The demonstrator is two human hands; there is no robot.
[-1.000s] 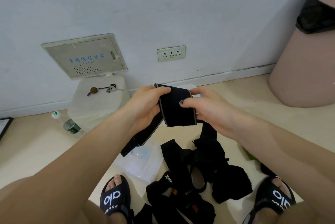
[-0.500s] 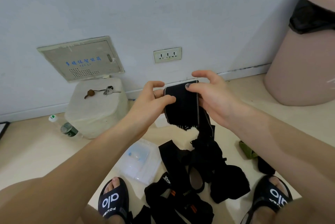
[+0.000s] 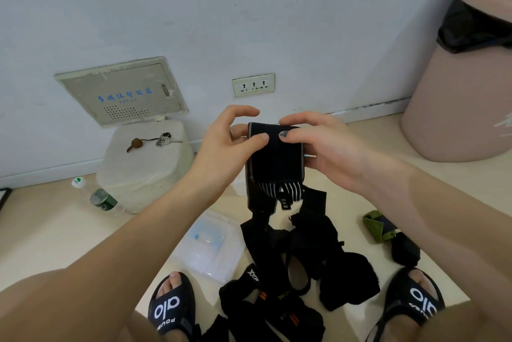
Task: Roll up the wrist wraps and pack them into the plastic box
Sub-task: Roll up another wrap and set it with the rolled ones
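A black wrist wrap [image 3: 277, 160] with grey edges hangs in front of me, folded over at the top. My left hand [image 3: 230, 145] pinches its upper left edge between thumb and fingers. My right hand [image 3: 318, 145] pinches the upper right part, thumb on the front face. The wrap's striped lower end [image 3: 277, 192] dangles over a pile of black wraps [image 3: 299, 258] on the floor. The clear plastic box [image 3: 210, 247] lies on the floor left of the pile, near my left foot.
A white block [image 3: 144, 164] with keys on top stands by the wall, a plastic bottle [image 3: 97, 196] beside it. A pink bin [image 3: 465, 97] with a black liner stands at the right. A green item [image 3: 378, 226] and a black roll [image 3: 406, 248] lie right of the pile.
The wrap has been folded shorter and my hands have shifted up its top edge. Its striped end now hangs just below my hands; the long tail at the left is gone.
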